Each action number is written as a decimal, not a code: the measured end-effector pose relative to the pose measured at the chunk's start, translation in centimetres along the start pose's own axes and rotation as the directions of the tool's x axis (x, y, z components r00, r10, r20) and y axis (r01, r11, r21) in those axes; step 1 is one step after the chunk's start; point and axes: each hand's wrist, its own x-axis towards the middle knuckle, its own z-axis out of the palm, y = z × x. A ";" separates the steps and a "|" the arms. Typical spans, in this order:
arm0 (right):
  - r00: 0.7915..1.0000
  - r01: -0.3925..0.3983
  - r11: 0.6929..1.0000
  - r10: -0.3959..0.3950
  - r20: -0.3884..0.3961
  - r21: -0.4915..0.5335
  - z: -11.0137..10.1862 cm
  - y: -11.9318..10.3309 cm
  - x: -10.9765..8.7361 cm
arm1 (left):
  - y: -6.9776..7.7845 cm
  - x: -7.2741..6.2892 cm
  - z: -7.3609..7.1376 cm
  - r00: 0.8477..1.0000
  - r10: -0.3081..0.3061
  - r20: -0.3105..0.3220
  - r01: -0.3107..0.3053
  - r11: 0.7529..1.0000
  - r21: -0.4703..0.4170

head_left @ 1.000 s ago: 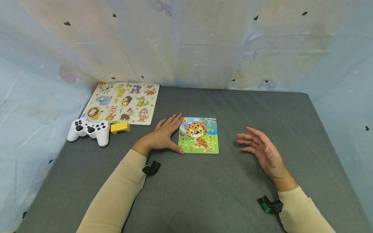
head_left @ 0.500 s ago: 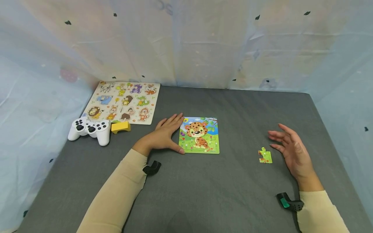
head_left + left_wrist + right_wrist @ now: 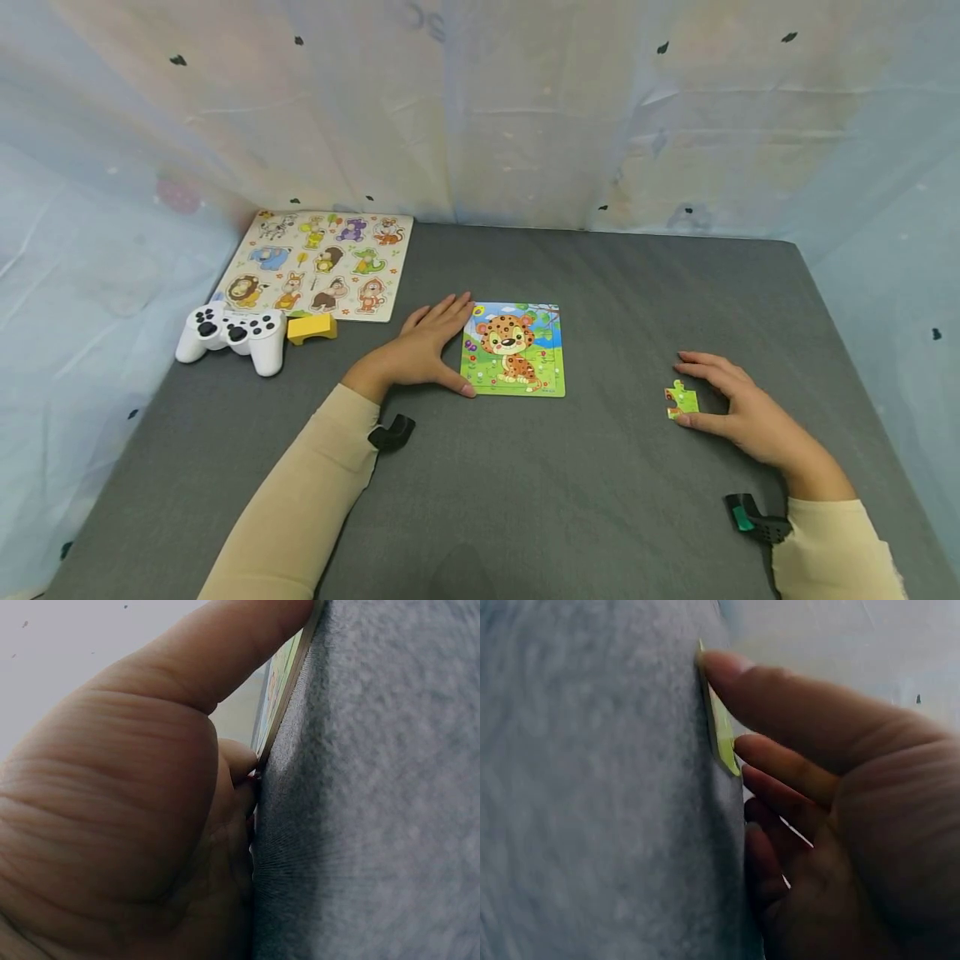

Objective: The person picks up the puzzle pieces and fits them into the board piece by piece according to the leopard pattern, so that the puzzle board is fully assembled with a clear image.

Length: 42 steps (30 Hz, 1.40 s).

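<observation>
A square jigsaw puzzle point(image 3: 512, 350) with a leopard picture lies on the grey table, green and blue around the animal. Along its left edge rests my left hand point(image 3: 423, 350), fingers spread and straight, thumb at the near left corner; the left wrist view shows the thumb against the puzzle's edge. Off to the right a single green jigsaw piece point(image 3: 684, 400) lies flat, with a knob on its far side. My right hand point(image 3: 738, 408) reaches around this piece from the right. Its thumb touches the near edge, while the index finger stays a little beyond the far edge.
A white board of animal pictures point(image 3: 315, 265) lies at the back left. In front of it are a white game controller point(image 3: 232, 336) and a yellow arched block point(image 3: 311, 328). Pale sheeting point(image 3: 517, 117) hangs behind the table and at both sides.
My right hand has moved right, away from the puzzle, uncovering the loose jigsaw piece, then turned palm down and lowered around that piece. The left hand and puzzle have stayed put.
</observation>
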 end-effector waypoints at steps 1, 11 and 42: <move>1.000 -0.002 1.000 0.002 0.002 -0.008 0.0 -0.1 0.0 | 0.0 0.0 0.0 1.000 0.002 -0.002 -0.002 1.000 0.000; 0.999 0.004 0.998 -0.007 -0.049 -0.059 0.5 -1.3 0.2 | 0.1 -0.1 0.0 1.000 0.005 -0.007 -0.005 1.000 0.000; 0.992 -0.023 0.867 0.082 -0.097 0.498 5.7 -5.6 4.5 | -0.2 0.0 0.2 1.000 0.002 -0.008 -0.002 1.000 -0.020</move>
